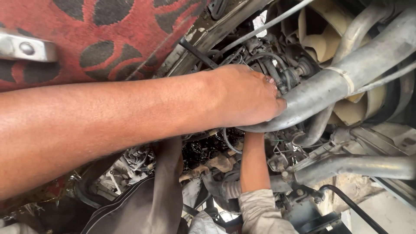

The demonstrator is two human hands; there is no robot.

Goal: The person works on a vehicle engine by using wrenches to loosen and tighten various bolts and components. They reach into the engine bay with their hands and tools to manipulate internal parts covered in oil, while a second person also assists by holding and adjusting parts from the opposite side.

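My left hand (242, 95) reaches in from the left, its bare forearm crossing the whole view. It grips the end of a thick grey pipe (346, 73): the thumb presses on the pipe's near side and the fingers curl over behind it among black hoses and wires (268, 65). My right hand is out of sight. A thinner forearm with a grey sleeve (253, 164), another person's, rises from below; its hand is hidden under my left hand and the pipe's end.
A red and black patterned cloth (108, 39) covers the upper left. A beige fan (323, 39) sits behind the pipe at top right. A second grey pipe (359, 167) runs lower right, above a black bracket (346, 203). Dirty engine parts (208, 164) fill the middle.
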